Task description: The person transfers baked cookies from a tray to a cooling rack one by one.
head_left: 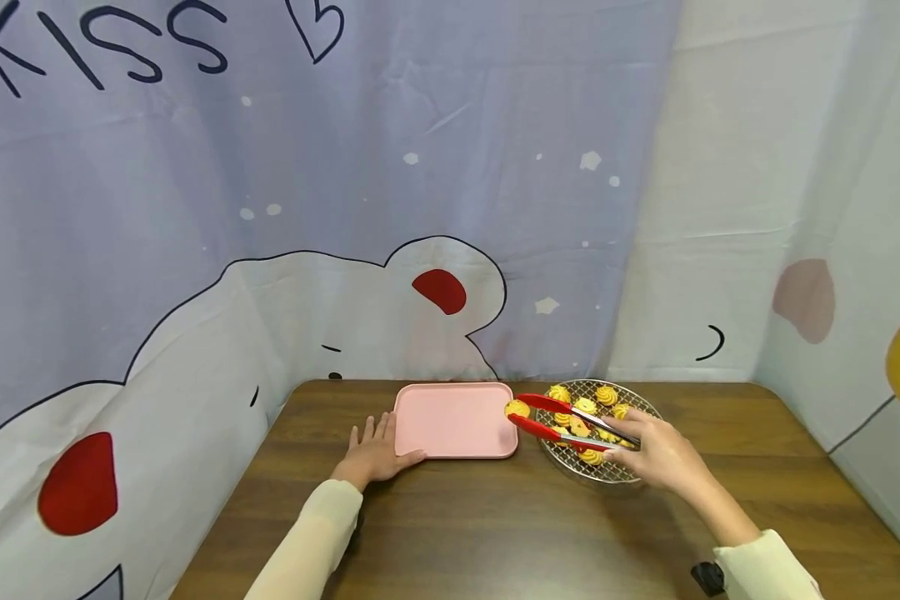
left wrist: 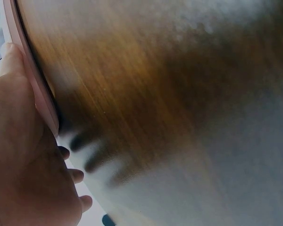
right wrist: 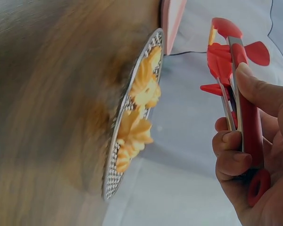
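Observation:
My right hand (head_left: 656, 452) grips a pair of red-tipped tongs (right wrist: 247, 108), fingers curled round the handles. Between the tong tips sits one yellow cookie (head_left: 517, 408), held above the right edge of a pink tray (head_left: 457, 421). Below the tongs lies a round wire rack (head_left: 607, 475) bearing several swirled yellow cookies (right wrist: 134, 127). At the tray's left side rests my left hand (head_left: 375, 454), fingers spread and thumb along the near-left corner. The left wrist view shows that thumb against the tray's rim (left wrist: 30, 66); the other fingertips are partly hidden behind the hand.
The brown wooden table (head_left: 480, 525) stretches toward me and to both sides. A cloth backdrop (head_left: 435, 167) with cartoon drawings hangs behind and around it. Close to the right sleeve is a small black object (head_left: 708, 577) on the table.

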Demonstrator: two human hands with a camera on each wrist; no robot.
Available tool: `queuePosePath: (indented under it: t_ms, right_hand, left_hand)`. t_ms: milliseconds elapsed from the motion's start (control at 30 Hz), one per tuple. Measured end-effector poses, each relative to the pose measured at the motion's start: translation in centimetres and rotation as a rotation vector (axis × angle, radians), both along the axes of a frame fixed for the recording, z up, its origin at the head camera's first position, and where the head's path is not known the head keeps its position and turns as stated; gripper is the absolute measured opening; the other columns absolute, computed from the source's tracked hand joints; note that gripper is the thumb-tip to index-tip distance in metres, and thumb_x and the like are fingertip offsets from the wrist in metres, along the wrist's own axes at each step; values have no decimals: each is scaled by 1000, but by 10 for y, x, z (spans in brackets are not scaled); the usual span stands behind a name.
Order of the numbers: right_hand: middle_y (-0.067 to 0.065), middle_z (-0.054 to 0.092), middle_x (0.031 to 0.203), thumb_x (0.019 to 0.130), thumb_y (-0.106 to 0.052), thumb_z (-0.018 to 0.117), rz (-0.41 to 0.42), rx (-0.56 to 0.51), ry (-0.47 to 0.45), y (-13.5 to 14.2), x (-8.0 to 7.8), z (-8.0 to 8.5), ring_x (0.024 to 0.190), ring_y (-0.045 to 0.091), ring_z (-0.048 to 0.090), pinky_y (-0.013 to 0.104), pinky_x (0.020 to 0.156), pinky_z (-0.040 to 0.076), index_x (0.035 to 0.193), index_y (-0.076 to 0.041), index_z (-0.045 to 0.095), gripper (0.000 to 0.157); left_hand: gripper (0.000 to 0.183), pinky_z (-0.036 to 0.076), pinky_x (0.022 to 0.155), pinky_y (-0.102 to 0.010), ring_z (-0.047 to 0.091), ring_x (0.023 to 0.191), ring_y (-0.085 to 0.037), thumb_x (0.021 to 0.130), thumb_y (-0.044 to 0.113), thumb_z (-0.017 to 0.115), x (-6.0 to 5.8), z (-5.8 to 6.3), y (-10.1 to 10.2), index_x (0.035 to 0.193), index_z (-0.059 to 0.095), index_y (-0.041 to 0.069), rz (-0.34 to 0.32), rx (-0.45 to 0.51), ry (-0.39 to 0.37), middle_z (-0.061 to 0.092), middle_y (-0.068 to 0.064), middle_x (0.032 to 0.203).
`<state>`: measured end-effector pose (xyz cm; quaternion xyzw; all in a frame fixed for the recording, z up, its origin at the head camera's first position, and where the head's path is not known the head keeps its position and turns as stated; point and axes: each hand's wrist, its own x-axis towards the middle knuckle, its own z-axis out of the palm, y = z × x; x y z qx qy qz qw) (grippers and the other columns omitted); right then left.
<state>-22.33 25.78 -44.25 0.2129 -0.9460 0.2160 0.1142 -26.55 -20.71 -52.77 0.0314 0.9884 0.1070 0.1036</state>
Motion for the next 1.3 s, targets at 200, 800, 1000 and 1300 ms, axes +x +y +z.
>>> queuePosePath:
  t_ms: [200, 800, 1000, 1300]
  right_hand:
    - [10, 67, 114, 81, -29, 85, -32, 1, 7, 15, 10, 0, 94, 34, 68, 52, 73, 55, 127, -8, 72, 52]
    - [-18, 53, 85, 70, -25, 92, -37, -36, 229, 66, 31, -7, 67, -1, 42, 25, 56, 36, 116, -6, 77, 52]
    - [-20, 54, 85, 68, -23, 93, -57, -50, 243, 77, 35, -9, 68, -2, 43, 26, 57, 37, 114, -7, 77, 52]
    - [-18, 51, 81, 66, -21, 93, -75, -61, 254, 97, 45, -15, 65, -4, 38, 24, 55, 33, 113, -6, 77, 52]
  left_hand:
    - [114, 5, 120, -65, 12, 154, -45, 89, 82, 42, 2, 3, 0, 161, 12, -1, 5, -17, -4, 18, -22, 167]
    - [115, 0, 121, -63, 9, 154, -44, 88, 84, 41, 4, 6, 2, 162, 11, 0, 6, 12, -13, 16, -22, 167]
    - [112, 1, 121, -64, 10, 154, -44, 90, 81, 43, 3, 6, 2, 162, 12, 0, 7, 5, -8, 17, -21, 167]
    - [113, 4, 120, -66, 12, 153, -45, 89, 81, 44, 3, 4, 2, 161, 15, -1, 4, -7, 6, 19, -22, 166]
